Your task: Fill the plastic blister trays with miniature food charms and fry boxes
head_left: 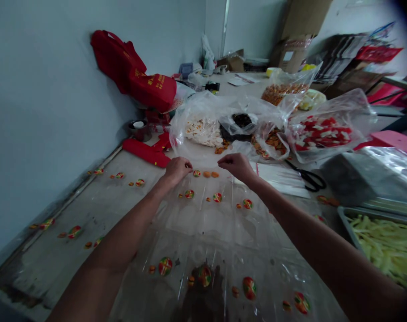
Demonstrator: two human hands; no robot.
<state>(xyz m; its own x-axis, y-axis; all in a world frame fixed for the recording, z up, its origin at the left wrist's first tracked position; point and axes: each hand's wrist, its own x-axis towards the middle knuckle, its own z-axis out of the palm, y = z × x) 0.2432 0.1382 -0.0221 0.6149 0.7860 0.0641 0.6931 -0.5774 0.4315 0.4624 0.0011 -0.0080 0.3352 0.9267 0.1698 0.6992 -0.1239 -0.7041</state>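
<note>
My left hand (179, 168) is closed in a pinch at the far row of a clear plastic tray (197, 221); whatever its fingertips hold is hidden. Just right of those fingertips lie a round red-and-green piece (197, 173) and two plain orange pieces (210, 174). My right hand (237, 164) hovers beyond them, fingers pressed together, and I cannot make out anything in them. Nearer me, more patterned discs (217, 197) rest on the tray, each beside a small burger-like piece (208, 199). Similar pairs lie along the left side.
Behind my hands stand open plastic bags of white pieces (203, 132), dark pieces (242, 120) and red-and-white pieces (324, 133). Black-handled scissors (311, 179) lie right of a white packet (282, 180). A metal tray (345, 223) holds pale strips. Red cloth (146, 152) lies by the wall.
</note>
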